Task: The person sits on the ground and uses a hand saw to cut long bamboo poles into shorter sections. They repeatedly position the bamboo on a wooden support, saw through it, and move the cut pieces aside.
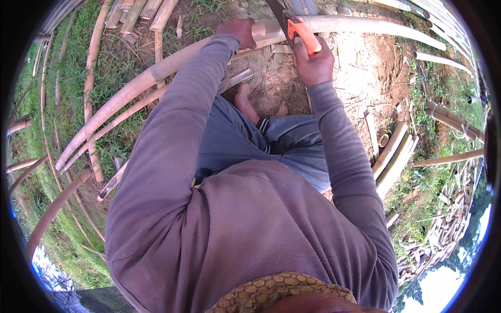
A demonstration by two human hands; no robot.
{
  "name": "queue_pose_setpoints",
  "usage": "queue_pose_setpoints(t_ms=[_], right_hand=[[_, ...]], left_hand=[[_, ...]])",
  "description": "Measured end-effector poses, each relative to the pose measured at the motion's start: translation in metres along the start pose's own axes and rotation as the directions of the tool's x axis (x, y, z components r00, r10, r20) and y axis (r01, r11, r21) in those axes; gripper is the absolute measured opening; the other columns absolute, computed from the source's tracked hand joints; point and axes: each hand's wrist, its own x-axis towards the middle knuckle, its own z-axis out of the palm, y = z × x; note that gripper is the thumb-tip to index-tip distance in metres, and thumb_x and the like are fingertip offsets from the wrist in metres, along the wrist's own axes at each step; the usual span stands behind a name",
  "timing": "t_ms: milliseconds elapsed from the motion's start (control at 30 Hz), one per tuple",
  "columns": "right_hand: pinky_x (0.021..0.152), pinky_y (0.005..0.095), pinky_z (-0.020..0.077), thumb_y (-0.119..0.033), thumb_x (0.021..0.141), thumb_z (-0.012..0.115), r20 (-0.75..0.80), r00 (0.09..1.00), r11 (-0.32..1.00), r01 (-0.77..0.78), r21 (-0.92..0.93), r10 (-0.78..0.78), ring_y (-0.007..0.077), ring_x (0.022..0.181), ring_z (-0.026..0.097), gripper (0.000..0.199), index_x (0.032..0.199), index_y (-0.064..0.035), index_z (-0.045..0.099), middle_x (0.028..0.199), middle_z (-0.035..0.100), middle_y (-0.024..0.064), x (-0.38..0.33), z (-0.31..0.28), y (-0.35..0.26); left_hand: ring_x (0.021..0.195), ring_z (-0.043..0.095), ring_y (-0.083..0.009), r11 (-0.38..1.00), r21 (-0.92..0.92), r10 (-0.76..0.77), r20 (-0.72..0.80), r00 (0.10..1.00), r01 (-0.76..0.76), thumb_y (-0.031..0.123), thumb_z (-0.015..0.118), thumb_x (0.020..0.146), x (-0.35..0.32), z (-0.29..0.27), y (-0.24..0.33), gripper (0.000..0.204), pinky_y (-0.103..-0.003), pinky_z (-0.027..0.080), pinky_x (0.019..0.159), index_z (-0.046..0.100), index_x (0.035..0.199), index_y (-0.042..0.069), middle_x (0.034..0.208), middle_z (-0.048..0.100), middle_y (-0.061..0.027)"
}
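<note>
Left hand point(238, 30) is clamped down on a long pale curved bamboo pole point(156, 70) lying across bare dirt ground point(360, 68) w/ grass around. Right hand point(312, 62) is gripped tight round the orange handle of a dark-bladed hand saw point(297, 28), blade set across the pole just beside the left hand.

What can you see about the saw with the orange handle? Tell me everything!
The saw has a bright orange handle with a dark part near the blade, and a thin dark blade running up to the picture's top edge. The right hand grips the handle from below. The blade crosses the long pale bamboo pole, which the left hand holds just beside it. Its teeth are too small to make out, and the blade's tip is out of view.
</note>
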Motion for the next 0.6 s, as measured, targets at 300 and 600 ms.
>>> queue_pose_setpoints(t_ms=[300, 600], right_hand=[[0.086, 0.031, 0.06, -0.006, 0.101, 0.069, -0.018, 0.983, 0.949, -0.171, 0.264, 0.182, 0.0208, 0.098, 0.076, 0.024, 0.117, 0.011, 0.062, 0.11, 0.076, 0.021, -0.193, -0.104, -0.017], [0.063, 0.0232, 0.05, -0.012, 0.105, 0.069, -0.018, 0.994, 0.994, 0.109, 0.024, -0.109, 0.0062, 0.075, 0.064, 0.019, 0.114, 0.0044, 0.066, 0.086, 0.07, 0.0039, -0.095, -0.047, -0.01]], left_hand=[[0.11, 0.076, -0.0332, 0.996, -0.037, -0.073, 0.132, 0.989, 0.078, 0.037, 0.087, 0.072, 0.006, -0.002, -0.01, 0.075, -0.049, 0.06, 0.098, 0.065, 0.141, 0.016, 0.12, 0.077, -0.0143], [0.118, 0.073, -0.0327, 0.996, -0.043, -0.065, 0.184, 0.981, 0.074, 0.035, 0.086, 0.069, 0.026, -0.022, -0.02, 0.086, -0.046, 0.057, 0.103, 0.061, 0.149, 0.013, 0.131, 0.074, -0.0144]])
